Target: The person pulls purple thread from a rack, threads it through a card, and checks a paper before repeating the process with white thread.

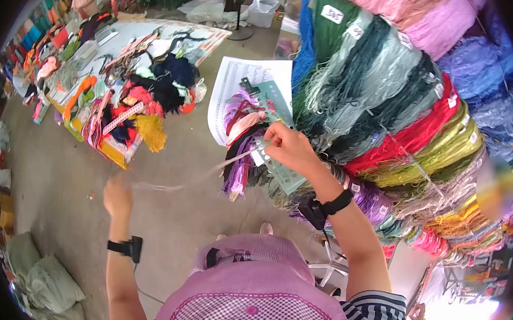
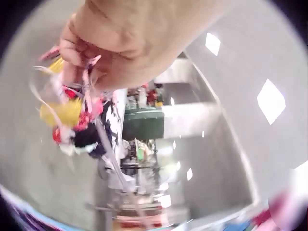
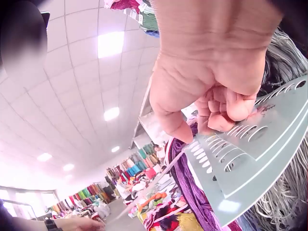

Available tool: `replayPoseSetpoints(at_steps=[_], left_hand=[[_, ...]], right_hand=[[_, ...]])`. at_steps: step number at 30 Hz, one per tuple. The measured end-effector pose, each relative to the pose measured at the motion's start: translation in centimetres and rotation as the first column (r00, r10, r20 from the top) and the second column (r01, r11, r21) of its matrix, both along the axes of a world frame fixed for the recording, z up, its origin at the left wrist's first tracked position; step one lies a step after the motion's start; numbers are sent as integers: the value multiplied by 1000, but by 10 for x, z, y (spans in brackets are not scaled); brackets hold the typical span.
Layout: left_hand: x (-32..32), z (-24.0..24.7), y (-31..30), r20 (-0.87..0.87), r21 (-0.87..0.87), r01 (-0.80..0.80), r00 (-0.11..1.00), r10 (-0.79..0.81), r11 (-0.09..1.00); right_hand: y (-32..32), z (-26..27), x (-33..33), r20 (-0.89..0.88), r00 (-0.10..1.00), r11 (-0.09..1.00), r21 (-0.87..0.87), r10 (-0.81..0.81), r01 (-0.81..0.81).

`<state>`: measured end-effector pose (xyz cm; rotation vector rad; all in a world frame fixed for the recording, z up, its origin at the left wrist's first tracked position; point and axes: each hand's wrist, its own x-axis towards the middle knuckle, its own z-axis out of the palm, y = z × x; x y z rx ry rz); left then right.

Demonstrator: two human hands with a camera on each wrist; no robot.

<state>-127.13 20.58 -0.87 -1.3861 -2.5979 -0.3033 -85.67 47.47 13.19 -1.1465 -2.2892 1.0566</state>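
A pale pink thread strand (image 1: 195, 182) spans the gap between the two hands. The left hand (image 1: 117, 196), blurred in the head view, is low on the left; its curled fingers pinch the strand's end, as the left wrist view shows. At the edge of a grey-green perforated card (image 3: 240, 159), the right hand (image 1: 293, 149) has thumb and fingers curled, pinching the strand by the row of holes. Purple, pink and black thread bundles (image 3: 192, 192) hang from that card. A white printed sheet (image 1: 224, 92) lies behind it.
Large thread hanks (image 1: 369, 84) in green, grey, red and purple crowd the right side. A table (image 1: 211, 35) at the left back bears heaps of coloured yarn. Stuffed sacks (image 1: 52, 279) sit on the floor at lower left. Another person's hand (image 1: 418, 314) shows at lower right.
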Motion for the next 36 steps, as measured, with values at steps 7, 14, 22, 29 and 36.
replayPoseSetpoints(at_steps=[7, 14, 22, 29, 36], left_hand=[[223, 133, 172, -4, 399, 731, 605, -796, 554], [228, 120, 195, -78, 325, 750, 628, -774, 576], [226, 117, 198, -66, 340, 761, 605, -793, 552], [224, 117, 198, -86, 348, 772, 592, -801, 532], [221, 114, 199, -91, 355, 778, 580, -809, 518]], right_hand=[[-9, -27, -1, -63, 997, 963, 266, -34, 49], [-58, 103, 131, -644, 699, 510, 508, -309, 694], [-34, 164, 291, -735, 278, -115, 434, -619, 893], [-44, 163, 312, -703, 346, 11, 434, -621, 901], [-63, 159, 305, -919, 229, 626, -24, -321, 779]])
